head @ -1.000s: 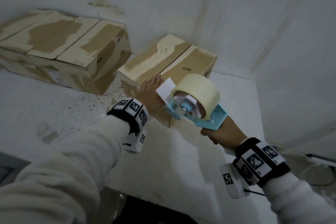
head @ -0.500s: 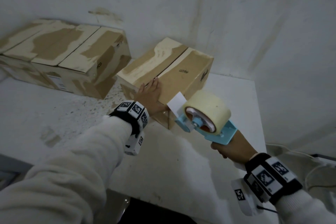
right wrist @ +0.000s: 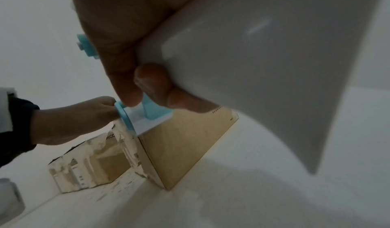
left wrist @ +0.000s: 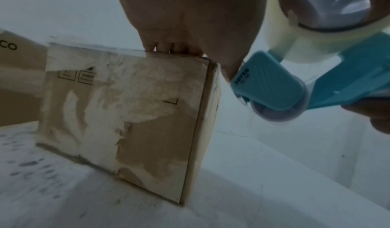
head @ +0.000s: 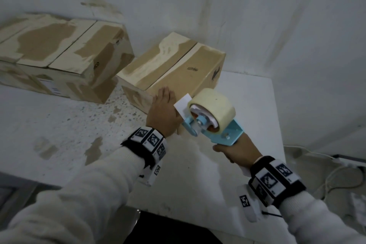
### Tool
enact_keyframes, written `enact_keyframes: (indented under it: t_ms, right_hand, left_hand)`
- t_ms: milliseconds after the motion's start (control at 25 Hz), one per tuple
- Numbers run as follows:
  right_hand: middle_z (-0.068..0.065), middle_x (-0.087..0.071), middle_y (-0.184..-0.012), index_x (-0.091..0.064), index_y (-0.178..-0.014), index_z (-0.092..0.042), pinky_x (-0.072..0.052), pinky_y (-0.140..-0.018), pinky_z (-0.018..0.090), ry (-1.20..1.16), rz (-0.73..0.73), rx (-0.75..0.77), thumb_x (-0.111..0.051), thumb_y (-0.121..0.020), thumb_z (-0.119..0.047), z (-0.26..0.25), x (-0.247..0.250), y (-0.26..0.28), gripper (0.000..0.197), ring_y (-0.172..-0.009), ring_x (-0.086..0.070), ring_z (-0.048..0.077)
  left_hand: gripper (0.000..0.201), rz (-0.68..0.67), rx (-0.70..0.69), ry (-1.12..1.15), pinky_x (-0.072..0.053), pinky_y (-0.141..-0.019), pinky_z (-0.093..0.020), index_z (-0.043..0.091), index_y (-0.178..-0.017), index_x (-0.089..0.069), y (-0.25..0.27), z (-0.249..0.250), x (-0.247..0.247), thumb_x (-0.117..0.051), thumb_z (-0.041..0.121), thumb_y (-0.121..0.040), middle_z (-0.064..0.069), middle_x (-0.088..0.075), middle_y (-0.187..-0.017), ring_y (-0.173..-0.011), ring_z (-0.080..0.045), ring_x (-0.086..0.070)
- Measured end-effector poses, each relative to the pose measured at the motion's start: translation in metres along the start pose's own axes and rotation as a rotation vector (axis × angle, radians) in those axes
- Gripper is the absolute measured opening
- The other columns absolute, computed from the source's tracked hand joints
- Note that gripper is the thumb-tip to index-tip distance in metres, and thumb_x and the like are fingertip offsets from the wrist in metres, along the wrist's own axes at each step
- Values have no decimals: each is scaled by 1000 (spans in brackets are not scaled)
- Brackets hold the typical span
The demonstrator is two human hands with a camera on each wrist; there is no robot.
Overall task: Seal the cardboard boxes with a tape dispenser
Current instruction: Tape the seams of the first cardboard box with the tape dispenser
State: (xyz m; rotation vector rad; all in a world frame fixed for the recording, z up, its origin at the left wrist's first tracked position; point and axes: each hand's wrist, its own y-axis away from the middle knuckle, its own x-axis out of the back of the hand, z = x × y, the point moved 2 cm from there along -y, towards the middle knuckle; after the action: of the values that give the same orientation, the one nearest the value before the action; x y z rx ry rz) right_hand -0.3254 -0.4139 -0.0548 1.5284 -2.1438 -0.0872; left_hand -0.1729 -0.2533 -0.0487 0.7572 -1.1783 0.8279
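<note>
A small cardboard box [head: 178,65] with torn, pale patches stands on the white table [head: 247,105], its two top flaps closed. My left hand [head: 164,105] lies flat on the box's near end, fingers straight over the top edge [left wrist: 168,48]. My right hand [head: 235,150] grips the handle of a light-blue tape dispenser [head: 213,125] carrying a cream tape roll [head: 215,103]. The dispenser's front end [left wrist: 268,84] hangs at the box's near right corner, next to my left hand. In the right wrist view the dispenser's nose [right wrist: 135,119] sits by the box's [right wrist: 185,144] top corner.
A larger cardboard box [head: 59,55] with torn paper sits at the back left against the wall. The table's right edge [head: 277,125] drops to a floor with white cables [head: 336,174]. Speckled bare tabletop [head: 59,125] lies to the left.
The right hand has lowered the dispenser and drawn it nearer, down to the box's near corner. The left hand has stayed flat on the box's near end.
</note>
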Motion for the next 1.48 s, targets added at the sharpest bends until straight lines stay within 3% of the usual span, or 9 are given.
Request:
enact_keyframes:
  t_ms: [120,440,600,880,1080,1200,1320,1480]
  right_hand:
    - [0,-53,-53,-55,-67,-14,-37,-43,26,35,-10,-36,-69,-69,-2,4,-10,-7,19,-43,-45,17]
    - [6,-46,-45,-49,-57,-12,-35,-44,27,-2,-57,-89,-63,-71,2,14,-26,-19,24,-39,-40,22]
    - [4,-46,-43,-48,-58,-11,-35,-43,26,-41,-54,-110,-62,-71,3,14,-29,-17,24,-37,-40,21]
    - [7,-44,-43,-46,-57,-11,-32,-41,25,-156,-20,-155,-62,-70,5,25,-32,1,26,-35,-37,20]
    - [4,-42,-38,-44,-50,-13,-29,-43,26,-285,99,-81,-62,-68,7,8,-17,-11,32,-34,-35,20]
    - [3,-42,-38,-47,-43,-17,-29,-42,26,-343,115,-8,-62,-60,1,-17,-17,-18,28,-38,-35,22]
    - [5,-40,-39,-47,-46,-16,-28,-40,24,-369,107,56,-60,-66,7,-45,-26,-23,33,-36,-34,21]
    - [8,-40,-39,-50,-56,1,-29,-38,22,-328,123,148,-59,-68,7,-76,-33,-30,16,-33,-34,21]
  left_hand:
    - [64,27,-8,21,-7,-118,-40,0,-148,-9,0,-3,-2,-35,31,-98,-18,-5,-158,-147,-29,-3]
    - [59,83,-38,60,-12,-116,-41,-5,-145,-22,1,-8,-2,-33,22,-94,-22,-17,-155,-146,-31,-13]
    - [60,62,-30,43,-12,-116,-39,-3,-145,-22,1,-8,2,-43,19,-93,-20,-17,-155,-146,-29,-13]
    - [75,48,-33,-43,-11,-117,-38,-2,-146,-17,1,-8,3,-47,39,-92,-19,-14,-156,-146,-29,-11]
    - [70,105,-108,-66,-22,-113,-39,-3,-141,-29,3,-13,7,-50,40,-90,-20,-29,-150,-141,-30,-23]
    - [69,35,-170,-62,-26,-112,-38,3,-141,-31,5,-30,21,-59,35,-86,-17,-30,-149,-139,-28,-24]
    - [78,-30,-226,-111,-26,-111,-39,16,-146,-27,8,-59,35,-67,34,-81,-14,-27,-150,-136,-30,-26]
    - [86,-172,-274,-238,-33,-107,-41,29,-145,-27,8,-108,54,-71,36,-71,-8,-30,-144,-130,-29,-30]
